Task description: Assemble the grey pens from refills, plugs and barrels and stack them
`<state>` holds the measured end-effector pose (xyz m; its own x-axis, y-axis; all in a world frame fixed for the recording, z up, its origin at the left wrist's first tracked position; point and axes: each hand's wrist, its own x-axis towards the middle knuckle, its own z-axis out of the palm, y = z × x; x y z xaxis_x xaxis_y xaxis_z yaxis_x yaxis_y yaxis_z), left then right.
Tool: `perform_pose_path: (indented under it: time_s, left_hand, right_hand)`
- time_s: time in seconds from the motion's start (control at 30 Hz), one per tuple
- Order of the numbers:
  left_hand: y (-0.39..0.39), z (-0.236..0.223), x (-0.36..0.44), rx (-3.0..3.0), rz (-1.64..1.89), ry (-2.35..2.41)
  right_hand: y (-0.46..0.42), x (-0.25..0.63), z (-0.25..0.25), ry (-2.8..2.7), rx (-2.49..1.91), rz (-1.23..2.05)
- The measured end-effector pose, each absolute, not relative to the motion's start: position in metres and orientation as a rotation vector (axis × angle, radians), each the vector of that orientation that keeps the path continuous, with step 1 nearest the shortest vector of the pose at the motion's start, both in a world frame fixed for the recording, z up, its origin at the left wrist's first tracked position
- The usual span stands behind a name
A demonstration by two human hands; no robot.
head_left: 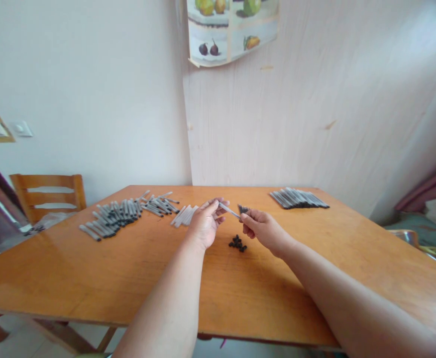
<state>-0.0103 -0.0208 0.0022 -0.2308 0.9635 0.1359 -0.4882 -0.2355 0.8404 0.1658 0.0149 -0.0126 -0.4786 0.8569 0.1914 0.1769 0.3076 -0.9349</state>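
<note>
A slim, pale translucent pen barrel [230, 210] is held slantwise above the middle of the table. My left hand [206, 223] pinches its upper left end between thumb and fingers. At the lower right end, the fingers of my right hand [262, 228] are closed on it; whether they also hold a small part is hidden. Below the hands lies a small heap of black plugs [237, 243]. More small dark pieces [242, 209] show just behind my right hand. Several pale tubes [182, 217] lie side by side, partly covered by my left hand.
Pale tubes with black ends form a large pile [115, 218] on the table's left, with a looser group [160, 205] beside it. A neat row of similar pens [298, 197] lies at the back right. The wooden table [158, 288] meets the wall; a chair [50, 191] stands left.
</note>
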Motion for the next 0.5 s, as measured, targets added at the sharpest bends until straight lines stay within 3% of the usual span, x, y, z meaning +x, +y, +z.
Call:
perform_pose_path:
  time_s: [0.5]
  left_hand:
    - [-0.0207,0.0024,-0.014,0.754,1.704,0.749]
  right_hand:
    - [0.0123,0.1679,-0.0072,-1.763,-0.873,1.339]
